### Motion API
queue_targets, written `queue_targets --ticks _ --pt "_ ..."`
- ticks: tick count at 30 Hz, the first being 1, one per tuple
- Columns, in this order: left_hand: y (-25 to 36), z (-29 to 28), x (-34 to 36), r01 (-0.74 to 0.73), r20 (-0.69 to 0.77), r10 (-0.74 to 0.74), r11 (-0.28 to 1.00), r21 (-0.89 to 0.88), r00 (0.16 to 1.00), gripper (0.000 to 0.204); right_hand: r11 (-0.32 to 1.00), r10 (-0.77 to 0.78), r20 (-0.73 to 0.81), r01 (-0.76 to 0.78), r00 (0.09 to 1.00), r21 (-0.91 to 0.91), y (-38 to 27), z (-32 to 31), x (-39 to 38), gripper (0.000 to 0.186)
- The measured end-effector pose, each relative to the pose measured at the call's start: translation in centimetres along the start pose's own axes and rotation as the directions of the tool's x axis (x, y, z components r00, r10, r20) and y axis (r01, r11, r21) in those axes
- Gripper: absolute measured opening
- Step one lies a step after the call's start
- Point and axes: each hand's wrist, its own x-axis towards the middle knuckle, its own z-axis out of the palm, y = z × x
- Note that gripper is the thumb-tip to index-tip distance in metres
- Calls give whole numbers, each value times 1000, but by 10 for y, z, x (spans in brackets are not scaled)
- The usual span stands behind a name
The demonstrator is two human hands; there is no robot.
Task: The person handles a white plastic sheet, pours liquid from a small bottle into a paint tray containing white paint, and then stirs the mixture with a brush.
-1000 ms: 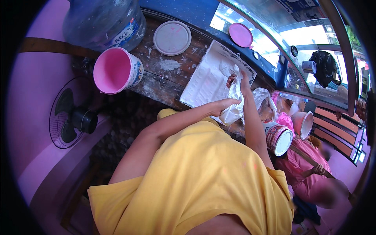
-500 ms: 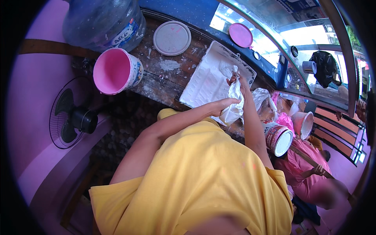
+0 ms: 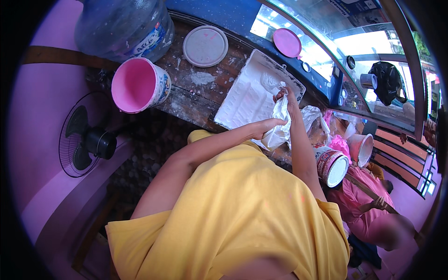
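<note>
In front of my body, both hands are closed on a plastic bag (image 3: 275, 136) with something white inside, perhaps a paste or cream. My left hand (image 3: 270, 124) grips its side from the left. Higher up, my right hand (image 3: 286, 97) holds the bag's narrow twisted neck, and the tip pokes out above the fingers. Beneath and beyond the hands lies a shallow tray (image 3: 240, 102), coated white inside and dark at the rim. A clear, crumpled-looking patch (image 3: 269, 83) shows in the tray near my right hand. The palms and some fingers are hidden.
Left of the tray are a grey round lid (image 3: 205, 45), a pink-lined bucket (image 3: 135, 86) and a large water bottle (image 3: 123, 28). To the right are clear plastic bags (image 3: 311, 115) and a paint-smeared bucket (image 3: 333, 169). A person in pink (image 3: 364, 200) sits beyond.
My right hand has shifted slightly at the bag's neck, with its fingers drawn in closer. The left hand and the tray look the same.
</note>
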Motion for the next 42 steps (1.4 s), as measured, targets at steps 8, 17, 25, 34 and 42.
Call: queue_targets --ticks 8,17,25,34,42 --pt "0 2 0 5 -19 -3 997 72 1000 47 991 119 150 -107 982 -82 -8 5 -5 37" --pt "-1 0 3 17 -32 -15 998 68 999 45 991 87 83 -78 993 -107 -7 7 -4 36" --pt "-5 -6 8 -5 -8 6 999 53 1000 42 983 -1 8 2 1000 -181 -7 8 -1 24" --pt "-6 -5 7 56 16 -57 997 44 998 42 966 84 35 -73 996 -249 -10 9 -5 41" --pt "-10 -9 7 38 6 -38 999 30 999 40 958 126 133 -86 983 -274 -16 14 -12 50"
